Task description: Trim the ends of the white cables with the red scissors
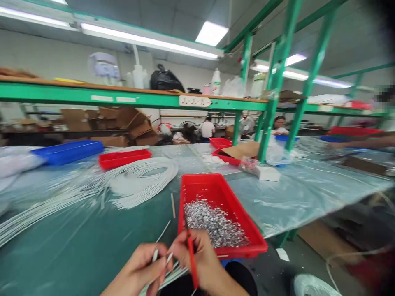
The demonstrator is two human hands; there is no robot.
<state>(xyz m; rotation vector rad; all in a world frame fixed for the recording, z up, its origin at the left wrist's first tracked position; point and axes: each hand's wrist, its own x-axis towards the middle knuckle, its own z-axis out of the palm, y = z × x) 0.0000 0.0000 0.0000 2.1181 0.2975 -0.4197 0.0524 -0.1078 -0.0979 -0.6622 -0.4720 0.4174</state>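
Your left hand (140,263) pinches white wire ends (168,258); right hand (197,257) grips a red tool (191,263). Loose pinch, and the ends could slip apart.

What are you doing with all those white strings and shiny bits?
A person's left hand and right hand pinch the ends of thin white cords at the table edge. The right hand also grips a red tool. Just behind sits a red tray of small silvery metal pieces.
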